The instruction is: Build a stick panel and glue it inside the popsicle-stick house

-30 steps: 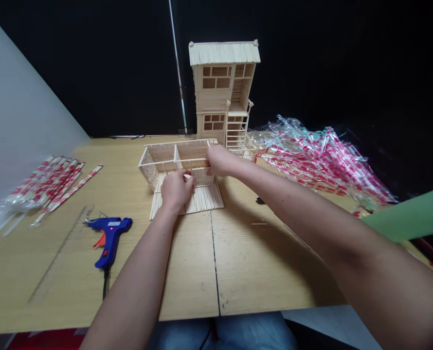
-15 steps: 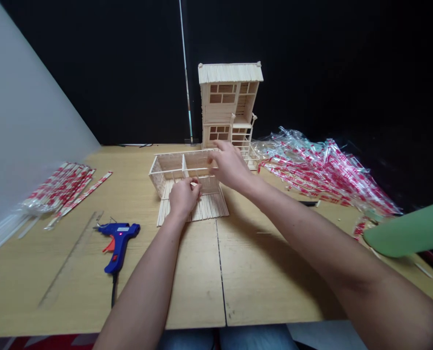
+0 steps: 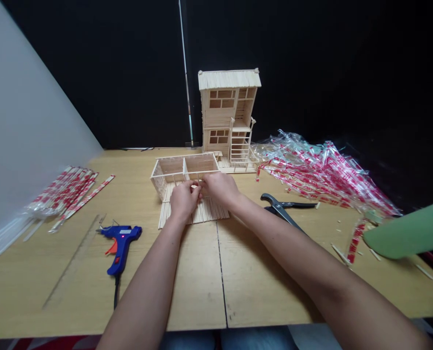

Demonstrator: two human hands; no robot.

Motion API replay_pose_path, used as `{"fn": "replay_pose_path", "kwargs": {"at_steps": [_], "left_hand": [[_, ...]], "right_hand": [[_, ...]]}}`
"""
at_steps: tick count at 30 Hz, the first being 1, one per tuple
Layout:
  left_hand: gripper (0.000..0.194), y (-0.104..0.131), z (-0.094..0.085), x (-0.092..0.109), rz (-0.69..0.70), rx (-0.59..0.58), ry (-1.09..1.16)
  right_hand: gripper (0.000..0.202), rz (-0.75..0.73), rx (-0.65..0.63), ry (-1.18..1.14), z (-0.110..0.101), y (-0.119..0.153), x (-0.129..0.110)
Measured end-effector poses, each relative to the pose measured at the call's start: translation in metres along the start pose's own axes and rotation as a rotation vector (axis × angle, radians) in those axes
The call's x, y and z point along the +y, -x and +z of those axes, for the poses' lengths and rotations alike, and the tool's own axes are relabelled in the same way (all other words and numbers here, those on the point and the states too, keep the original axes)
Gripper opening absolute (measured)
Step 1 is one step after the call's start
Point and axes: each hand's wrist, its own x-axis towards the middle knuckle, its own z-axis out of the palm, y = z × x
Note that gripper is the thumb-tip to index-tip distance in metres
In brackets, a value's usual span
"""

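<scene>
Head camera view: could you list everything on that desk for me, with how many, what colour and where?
stick house model: one, pale wood, two storeys, far middle of the table.
open stick frame: one, pale wood, two compartments, in front of the house.
stick mat: one, pale wood, flat under the frame and hands.
glue gun: one, blue with orange trigger, near left.
ruler: one, clear, left of the glue gun.
wrapped chopsticks: one bundle, red and white, far left.
empty wrappers: one heap, clear with red, far right.
scissors: one, black, right of the hands.
green object: one, right edge, unclear what.
table: one, light wood.
left hand: at the frame's near edge.
right hand: beside it, fingers meeting.
</scene>
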Motion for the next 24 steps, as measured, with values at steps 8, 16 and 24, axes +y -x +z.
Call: {"fn": "replay_pose_path", "kwargs": {"at_steps": [8,16,24], "left_hand": [[0.026,-0.001,0.002,-0.005,-0.011,-0.035,0.105],[0.026,-0.001,0.002,-0.003,-0.037,-0.034,0.134],[0.025,-0.001,0.002,-0.001,-0.061,-0.044,0.144]], "right_hand": [[0.032,-0.004,0.024,-0.073,0.008,0.001,0.006],[0.031,-0.002,0.068,-0.118,0.011,0.006,0.008],[0.031,-0.001,0.061,-0.099,0.008,0.006,0.006]]}}
